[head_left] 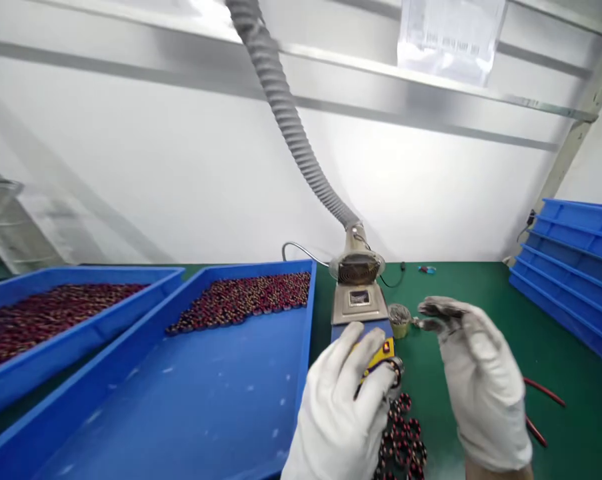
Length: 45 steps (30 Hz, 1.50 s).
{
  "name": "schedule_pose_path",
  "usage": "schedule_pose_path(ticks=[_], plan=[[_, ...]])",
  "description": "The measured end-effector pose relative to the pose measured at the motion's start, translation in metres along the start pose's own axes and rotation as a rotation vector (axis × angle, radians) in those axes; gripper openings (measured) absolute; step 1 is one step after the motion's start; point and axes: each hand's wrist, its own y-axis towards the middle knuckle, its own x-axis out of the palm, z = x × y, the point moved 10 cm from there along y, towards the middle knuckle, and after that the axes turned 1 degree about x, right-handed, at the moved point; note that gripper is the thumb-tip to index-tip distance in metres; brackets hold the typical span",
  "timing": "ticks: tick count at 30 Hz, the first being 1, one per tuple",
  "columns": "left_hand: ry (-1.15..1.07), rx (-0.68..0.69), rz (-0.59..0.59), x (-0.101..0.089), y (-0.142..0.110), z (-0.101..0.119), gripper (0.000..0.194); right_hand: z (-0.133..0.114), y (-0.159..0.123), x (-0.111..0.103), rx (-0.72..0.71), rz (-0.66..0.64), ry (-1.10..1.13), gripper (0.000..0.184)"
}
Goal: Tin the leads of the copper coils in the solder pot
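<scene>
My left hand (338, 413), in a white glove, is curled in front of a small bench machine (359, 303) with a blue and yellow base. Between its thumb and fingers is a small dark ring (395, 370) with a metallic look, partly hidden. Several like rings, black with reddish segments (403, 440), lie in a heap on the green table below. My right hand (481, 373), gloved with grey-stained fingertips, is held in a pinch just right of a small yellowish cup (399, 320) of greyish contents. Something tiny shows at those fingertips, too blurred to name.
A blue tray (221, 400) partly filled with rings stands left, with another blue tray (75, 333) beyond it. Stacked blue trays (571, 267) stand right. A grey corrugated hose (295, 127) drops to a metal hood above the machine. Red tubes (543, 390) lie right.
</scene>
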Motion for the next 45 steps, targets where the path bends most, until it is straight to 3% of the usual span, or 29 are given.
schedule_pose_path(ticks=[2, 4, 8, 10, 13, 15, 17, 24, 27, 29, 32, 35, 40, 45], plan=[[0.062, -0.007, 0.097, -0.012, 0.014, -0.017, 0.021, 0.036, 0.003, 0.016, 0.167, -0.094, -0.003, 0.021], [0.115, 0.009, 0.122, -0.01, 0.018, -0.026, 0.026, 0.066, 0.002, 0.032, 0.281, -0.177, 0.077, 0.021], [0.116, 0.072, 0.101, 0.002, 0.013, -0.029, 0.026, 0.102, 0.005, 0.035, 0.335, -0.171, 0.15, 0.019], [0.011, -0.01, 0.132, -0.002, 0.009, -0.038, 0.028, 0.111, 0.005, 0.034, 0.357, -0.174, 0.132, 0.019], [-0.168, -0.309, 0.084, 0.001, -0.002, -0.069, 0.052, 0.115, -0.001, 0.037, 0.411, -0.214, 0.119, 0.02], [-0.271, -0.37, -0.036, 0.014, -0.007, -0.076, 0.06, 0.113, -0.006, 0.041, 0.429, -0.243, 0.104, 0.024], [-0.352, -0.336, -0.105, 0.021, -0.01, -0.075, 0.054, 0.109, -0.009, 0.045, 0.416, -0.271, 0.077, 0.024], [-0.339, -0.208, -0.071, 0.011, -0.007, -0.07, 0.048, 0.102, -0.012, 0.049, 0.366, -0.385, -0.131, 0.014], [-0.269, -0.102, -0.026, 0.003, -0.001, -0.059, 0.037, 0.1, -0.011, 0.046, 0.341, -0.322, -0.074, 0.011], [-0.23, -0.064, -0.034, 0.001, 0.001, -0.054, 0.029, 0.103, -0.011, 0.046, 0.404, -0.276, 0.057, 0.012], [-0.194, -0.067, -0.07, 0.002, 0.001, -0.054, 0.029, 0.102, -0.009, 0.036, 0.493, -0.123, 0.269, 0.016], [-0.144, -0.088, -0.06, 0.0, 0.0, -0.058, 0.026, 0.096, -0.003, 0.017, 0.423, 0.023, 0.24, 0.016], [-0.096, -0.086, 0.048, -0.011, 0.002, -0.059, 0.018, 0.116, -0.013, 0.041, 0.418, -0.209, 0.031, 0.029], [-0.341, -0.169, 0.004, -0.002, 0.004, -0.067, 0.026, 0.139, -0.026, 0.047, 0.535, -0.18, 0.11, 0.027]])
